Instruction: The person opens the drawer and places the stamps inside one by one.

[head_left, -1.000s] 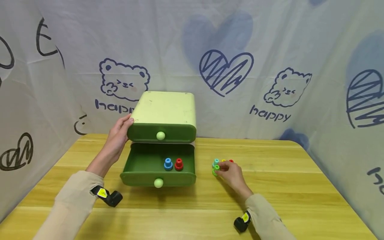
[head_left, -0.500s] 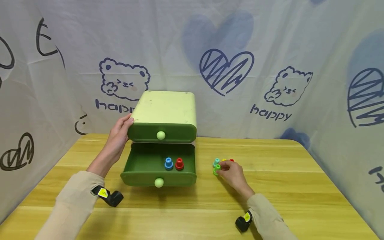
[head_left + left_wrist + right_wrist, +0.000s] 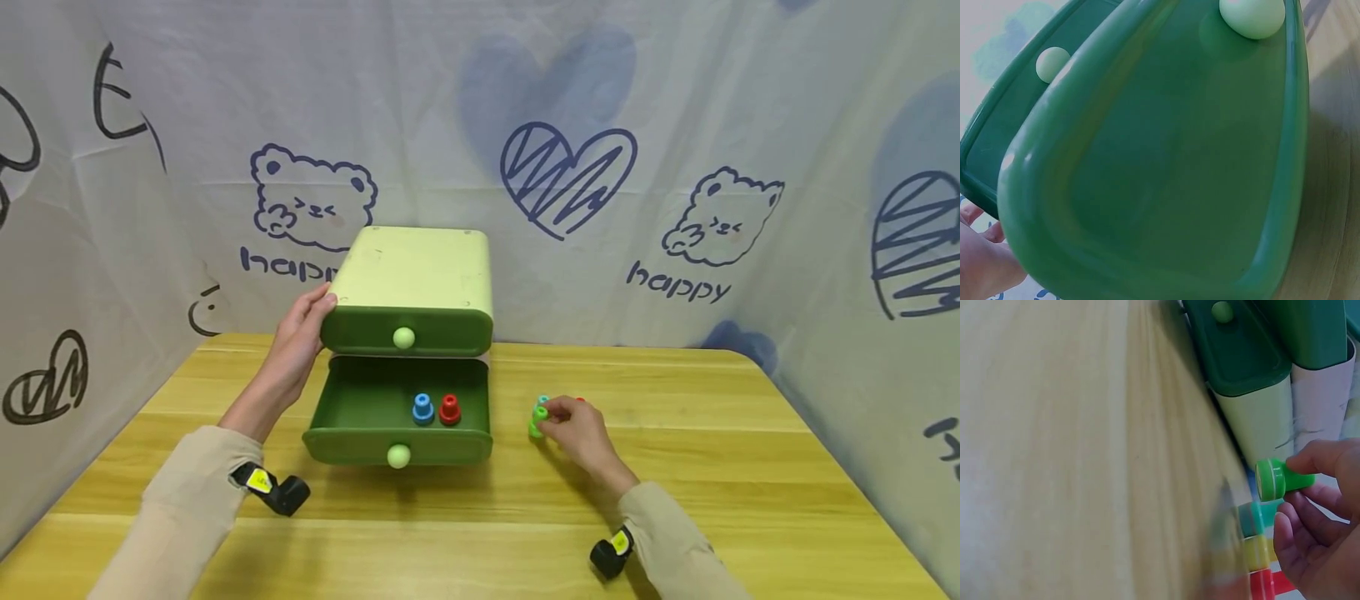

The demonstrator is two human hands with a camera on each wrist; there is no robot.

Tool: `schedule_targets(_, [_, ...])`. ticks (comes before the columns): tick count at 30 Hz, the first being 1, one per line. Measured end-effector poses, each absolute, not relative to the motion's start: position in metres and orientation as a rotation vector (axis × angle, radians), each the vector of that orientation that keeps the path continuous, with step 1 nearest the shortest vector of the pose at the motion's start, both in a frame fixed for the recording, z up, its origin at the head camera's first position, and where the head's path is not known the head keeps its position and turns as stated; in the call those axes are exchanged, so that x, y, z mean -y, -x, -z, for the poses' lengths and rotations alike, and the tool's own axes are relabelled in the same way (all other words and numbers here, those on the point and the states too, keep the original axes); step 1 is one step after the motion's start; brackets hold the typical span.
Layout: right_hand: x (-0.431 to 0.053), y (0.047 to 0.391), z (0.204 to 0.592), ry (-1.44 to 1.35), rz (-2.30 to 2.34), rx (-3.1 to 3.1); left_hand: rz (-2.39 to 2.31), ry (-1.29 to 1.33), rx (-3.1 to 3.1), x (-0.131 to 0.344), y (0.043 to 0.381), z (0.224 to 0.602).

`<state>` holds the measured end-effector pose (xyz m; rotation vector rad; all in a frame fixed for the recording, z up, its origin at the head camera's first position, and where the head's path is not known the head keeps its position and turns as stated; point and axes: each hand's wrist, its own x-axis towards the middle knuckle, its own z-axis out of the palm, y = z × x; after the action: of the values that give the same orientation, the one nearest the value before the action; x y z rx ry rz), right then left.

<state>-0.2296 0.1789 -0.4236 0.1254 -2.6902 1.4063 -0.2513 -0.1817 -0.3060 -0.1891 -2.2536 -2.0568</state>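
Note:
In the head view my left hand [image 3: 295,340] rests against the left side of a two-drawer cabinet [image 3: 417,267], its fingers lying along the upper edge. The cabinet's lower drawer [image 3: 330,447] is pulled out; the upper drawer [image 3: 367,332] is closed. A blue toy stamp [image 3: 423,410] and a red one [image 3: 450,410] stand upright inside the lower drawer. On the right, my right hand [image 3: 581,433] pinches a green toy stamp [image 3: 1271,480] between thumb and fingers. The green stamp looks tilted; whether it touches the table is unclear.
Close beside my right hand stand a teal stamp [image 3: 1250,519], a yellow stamp [image 3: 1256,552] and a red stamp [image 3: 1262,585] in a row, partly hidden by the hand in the head view. A printed cloth [image 3: 442,133] hangs behind the wooden table [image 3: 420,550].
The green stamp has shifted slightly left and tilted in my right hand's pinch, and the yellow stamp is now hidden in the head view. My left hand stays on the cabinet.

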Motion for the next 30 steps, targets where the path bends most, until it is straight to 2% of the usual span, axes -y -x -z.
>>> schedule_targets(19, [-0.171,0.234,0.389,-0.210,-1.658,2.725,2.079,0.184,2.231,0.182,0.252,0.305])
schedule_targets(30, [-0.167,0.236,0.364,-0.313,-1.588,2.757,2.100,0.188,2.221,0.183,0.252,0.306])
